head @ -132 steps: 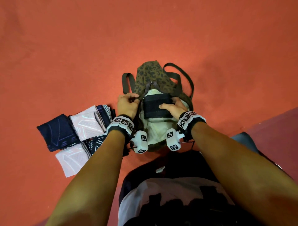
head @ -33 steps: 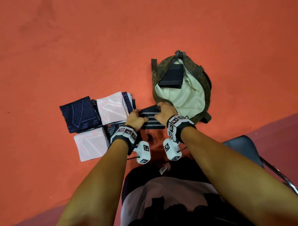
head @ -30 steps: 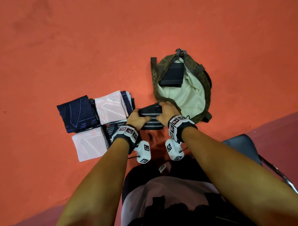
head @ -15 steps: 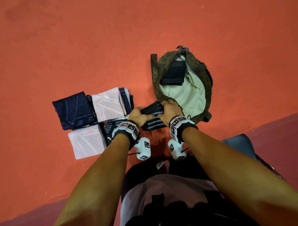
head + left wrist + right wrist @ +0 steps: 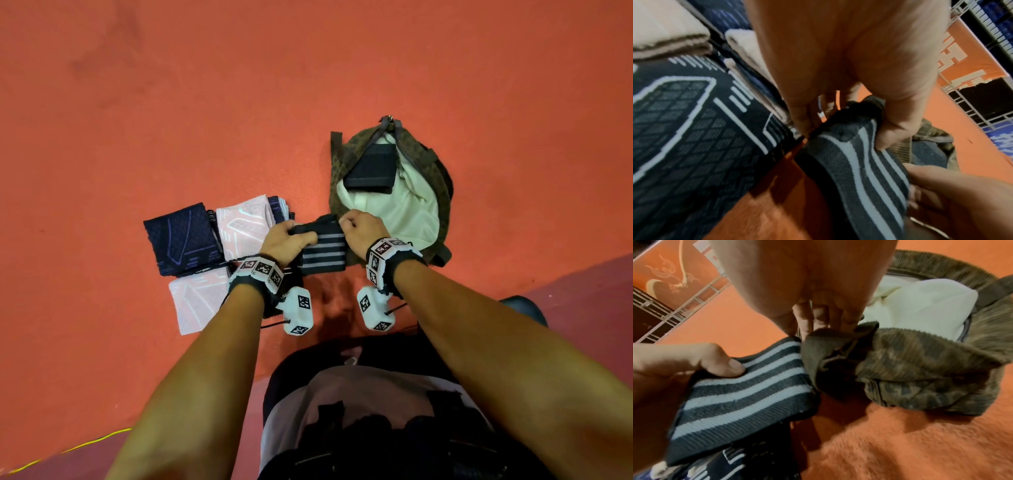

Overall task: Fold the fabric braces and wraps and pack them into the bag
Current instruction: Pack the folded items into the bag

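Note:
A dark wrap with grey stripes (image 5: 322,255) is held just off the orange floor between my hands, its far edge bunched. My left hand (image 5: 301,236) pinches its left side, thumb on top (image 5: 890,129). My right hand (image 5: 346,222) grips its far right corner next to the bag's near rim. The wrap shows in both wrist views (image 5: 859,162) (image 5: 746,394). The open leopard-print bag (image 5: 442,192) lies to the right, cream lining showing, with a folded black wrap (image 5: 371,168) inside its far end.
Folded braces lie in a cluster to the left: a navy one (image 5: 181,240), two pink ones (image 5: 243,226) (image 5: 195,298) and a dark patterned one (image 5: 684,129) under my left wrist. A chair edge (image 5: 527,308) is at the right. Orange floor stretches beyond.
Both hands have raised the striped wrap slightly off the floor and bunched its far edge. Earlier, a black wrap went into the bag.

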Available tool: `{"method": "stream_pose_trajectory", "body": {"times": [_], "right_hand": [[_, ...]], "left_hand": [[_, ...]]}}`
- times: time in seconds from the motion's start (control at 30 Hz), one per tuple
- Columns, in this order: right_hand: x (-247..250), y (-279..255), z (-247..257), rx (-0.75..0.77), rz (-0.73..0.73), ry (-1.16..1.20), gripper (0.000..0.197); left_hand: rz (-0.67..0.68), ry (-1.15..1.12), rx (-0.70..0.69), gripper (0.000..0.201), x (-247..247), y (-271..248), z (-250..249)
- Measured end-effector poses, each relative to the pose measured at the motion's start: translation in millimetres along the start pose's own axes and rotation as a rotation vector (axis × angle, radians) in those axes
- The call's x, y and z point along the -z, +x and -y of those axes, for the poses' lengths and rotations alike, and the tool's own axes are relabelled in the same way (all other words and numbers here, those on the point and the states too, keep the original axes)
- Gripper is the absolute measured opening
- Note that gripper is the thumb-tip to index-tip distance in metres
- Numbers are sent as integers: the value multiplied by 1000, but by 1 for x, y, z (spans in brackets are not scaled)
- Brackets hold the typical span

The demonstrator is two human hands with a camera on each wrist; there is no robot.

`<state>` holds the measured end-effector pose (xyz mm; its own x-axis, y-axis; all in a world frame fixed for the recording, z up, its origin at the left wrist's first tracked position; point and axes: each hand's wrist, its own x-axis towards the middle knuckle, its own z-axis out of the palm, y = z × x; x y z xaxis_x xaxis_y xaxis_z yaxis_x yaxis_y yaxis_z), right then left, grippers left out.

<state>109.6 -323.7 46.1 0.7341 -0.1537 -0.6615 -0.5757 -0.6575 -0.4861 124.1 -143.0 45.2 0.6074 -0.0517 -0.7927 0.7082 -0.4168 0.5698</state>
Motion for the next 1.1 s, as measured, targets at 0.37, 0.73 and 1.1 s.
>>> {"method": "stream_pose_trajectory", "body": {"times": [0.37,0.73,1.1], "right_hand": [[8,-14,27,61,107,264,63],[49,-5,-26,-62,-31,630,64],[61,17,-73,-167,-57,654,68]], "left_hand": [[-38,-297,-69,20,18,-19,-37],[79,-371,-138,43,-40,-9,-70],[105,-308,-45,83,-90,18,-65]]}}
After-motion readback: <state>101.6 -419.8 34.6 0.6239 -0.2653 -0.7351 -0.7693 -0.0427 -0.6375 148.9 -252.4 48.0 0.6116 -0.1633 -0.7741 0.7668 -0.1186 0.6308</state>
